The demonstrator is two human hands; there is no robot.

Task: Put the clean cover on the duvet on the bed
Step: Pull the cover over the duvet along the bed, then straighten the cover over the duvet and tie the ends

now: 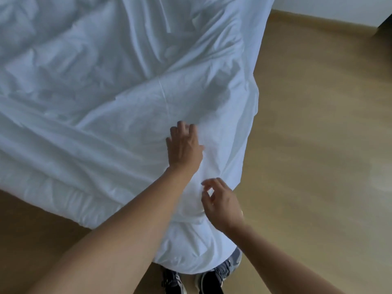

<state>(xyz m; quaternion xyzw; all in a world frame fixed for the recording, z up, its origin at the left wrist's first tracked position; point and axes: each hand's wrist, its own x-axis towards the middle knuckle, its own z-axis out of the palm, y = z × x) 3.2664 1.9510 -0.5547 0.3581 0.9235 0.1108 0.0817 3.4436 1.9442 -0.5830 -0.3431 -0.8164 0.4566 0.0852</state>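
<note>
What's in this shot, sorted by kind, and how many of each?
Hands: 2 (left hand, right hand)
Shoes: 2 (left shoe, right shoe)
White duvet cover: 1
Total: 5
</note>
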